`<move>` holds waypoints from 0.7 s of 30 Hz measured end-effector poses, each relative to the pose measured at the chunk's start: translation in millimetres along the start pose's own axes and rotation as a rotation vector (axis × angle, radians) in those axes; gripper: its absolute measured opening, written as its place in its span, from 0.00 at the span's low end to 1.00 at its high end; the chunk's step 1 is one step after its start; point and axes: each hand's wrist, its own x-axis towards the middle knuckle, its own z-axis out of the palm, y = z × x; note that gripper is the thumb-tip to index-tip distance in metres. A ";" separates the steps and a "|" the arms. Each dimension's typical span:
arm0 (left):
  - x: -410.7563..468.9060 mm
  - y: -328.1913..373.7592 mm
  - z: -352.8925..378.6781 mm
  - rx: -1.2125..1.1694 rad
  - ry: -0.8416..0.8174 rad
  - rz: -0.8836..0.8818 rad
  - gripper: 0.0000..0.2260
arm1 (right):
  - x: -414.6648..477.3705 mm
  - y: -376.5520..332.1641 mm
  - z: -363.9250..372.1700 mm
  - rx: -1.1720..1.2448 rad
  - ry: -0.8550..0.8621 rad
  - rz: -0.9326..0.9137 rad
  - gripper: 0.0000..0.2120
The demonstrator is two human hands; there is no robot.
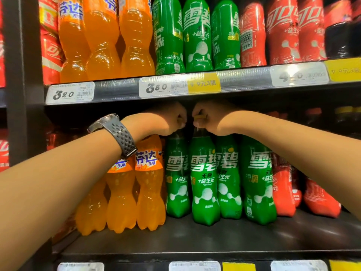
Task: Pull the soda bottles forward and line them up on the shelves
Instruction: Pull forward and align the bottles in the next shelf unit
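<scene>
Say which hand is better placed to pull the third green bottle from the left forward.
Right. The right hand grips the cap of the second bottle, directly beside the set-back third bottle; the left hand holds the first bottle, farther away.

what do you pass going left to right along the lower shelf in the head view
orange soda bottles → green soda bottles → red soda bottles
</scene>
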 end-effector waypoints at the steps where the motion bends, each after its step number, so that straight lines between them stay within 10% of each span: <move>1: -1.3 -2.3 -2.0 -0.015 -0.007 0.008 0.06 | 0.7 0.4 1.1 -0.001 0.002 0.000 0.12; 21: -2.7 -2.3 -9.2 -0.097 -0.074 0.023 0.13 | -7.4 21.4 -17.4 -0.150 -0.135 0.089 0.17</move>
